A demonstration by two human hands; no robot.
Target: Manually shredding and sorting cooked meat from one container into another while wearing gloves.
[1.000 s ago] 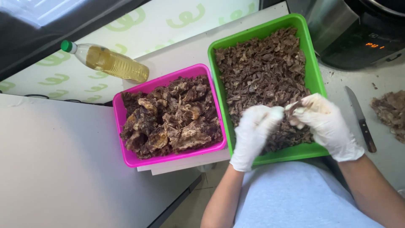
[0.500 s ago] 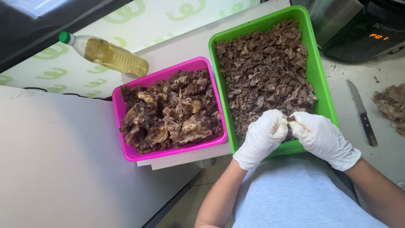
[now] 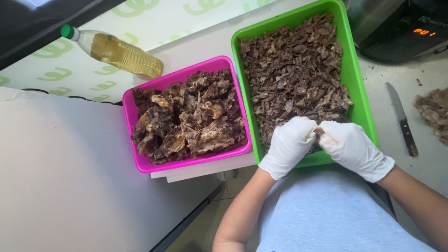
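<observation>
Both my hands wear white gloves and meet over the near end of a green tray (image 3: 351,70) filled with small brown shredded pieces (image 3: 294,79). My left hand (image 3: 289,145) and my right hand (image 3: 351,148) pinch one small brown piece (image 3: 319,132) between their fingertips. To the left, a pink tray (image 3: 140,163) holds large dark brown chunks (image 3: 186,119).
A plastic bottle of yellow oil (image 3: 114,51) with a green cap lies behind the pink tray. A knife (image 3: 402,119) lies on the counter right of the green tray, with a brown pile (image 3: 433,112) beyond it. A dark appliance (image 3: 401,25) stands at the top right.
My two hands have drawn closer together and shifted slightly toward me at the tray's near edge, closing on the small piece. The view has shifted a little.
</observation>
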